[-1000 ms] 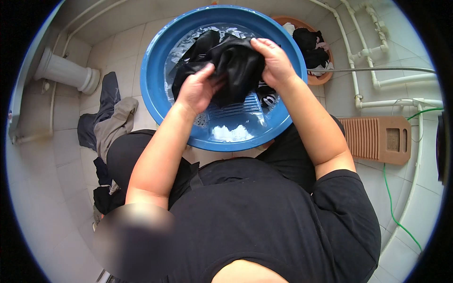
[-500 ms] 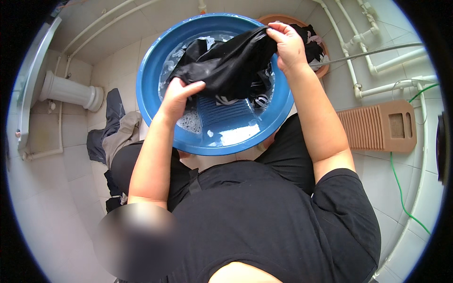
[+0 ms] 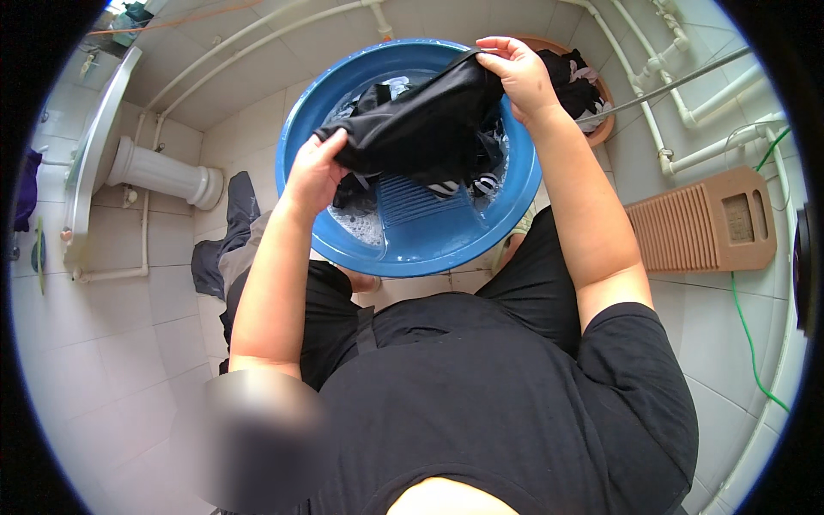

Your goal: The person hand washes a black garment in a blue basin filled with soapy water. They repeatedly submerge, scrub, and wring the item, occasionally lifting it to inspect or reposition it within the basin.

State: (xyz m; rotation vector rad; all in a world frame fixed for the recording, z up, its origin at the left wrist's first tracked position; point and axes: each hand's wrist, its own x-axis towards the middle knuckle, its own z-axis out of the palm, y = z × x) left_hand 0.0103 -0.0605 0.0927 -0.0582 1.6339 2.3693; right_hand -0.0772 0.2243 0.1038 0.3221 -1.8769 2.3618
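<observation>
A wet black garment (image 3: 421, 124) with white stripes at its lower edge is stretched between my two hands over a blue basin (image 3: 292, 163). My left hand (image 3: 316, 172) pinches its near left edge, thumb on top. At the far right corner, my right hand (image 3: 518, 75) grips the cloth between thumb and fingers. Below the garment, a ridged blue washboard surface (image 3: 422, 206) slopes inside the basin. Soapy water (image 3: 356, 225) and more dark clothes lie around it, partly hidden by the held cloth.
An orange-brown basin (image 3: 608, 120) with dark and white clothes stands behind on the right. A brown washboard (image 3: 699, 227) lies to my right, near white pipes (image 3: 661, 146) and a green cord (image 3: 745, 343). Dark and beige clothes (image 3: 236, 232) lie on the floor at left, by a white pedestal (image 3: 163, 174).
The garment is pulled tauter between my hands, its striped edge now showing more. My left hand has risen slightly. The whole view has shifted a little, moving the surroundings rightward.
</observation>
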